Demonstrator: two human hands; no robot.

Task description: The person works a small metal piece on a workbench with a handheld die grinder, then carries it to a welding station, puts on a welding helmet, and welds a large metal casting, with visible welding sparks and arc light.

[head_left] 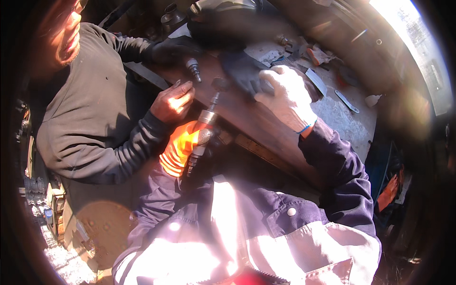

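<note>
My left hand (pixel 179 148), in an orange glove, grips a slim metal air grinder (pixel 205 124) whose tip touches the dark metal workpiece (pixel 247 111). My right hand (pixel 286 95), in a white glove, rests flat on a dark piece (pixel 243 71) lying on that workpiece, just right of the grinder tip. A co-worker in a grey sweater leans in from the left. Their bare hand (pixel 174 101) rests on the workpiece edge beside my grinder, and their dark-gloved hand (pixel 172 49) holds a second small tool (pixel 193 68).
A cluttered bench (pixel 349 126) lies to the right with a flat wrench (pixel 346 101), a metal strip (pixel 315 80) and small scraps. Dark machine parts (pixel 172 16) stand at the back. Strong sun glare washes over my jacket.
</note>
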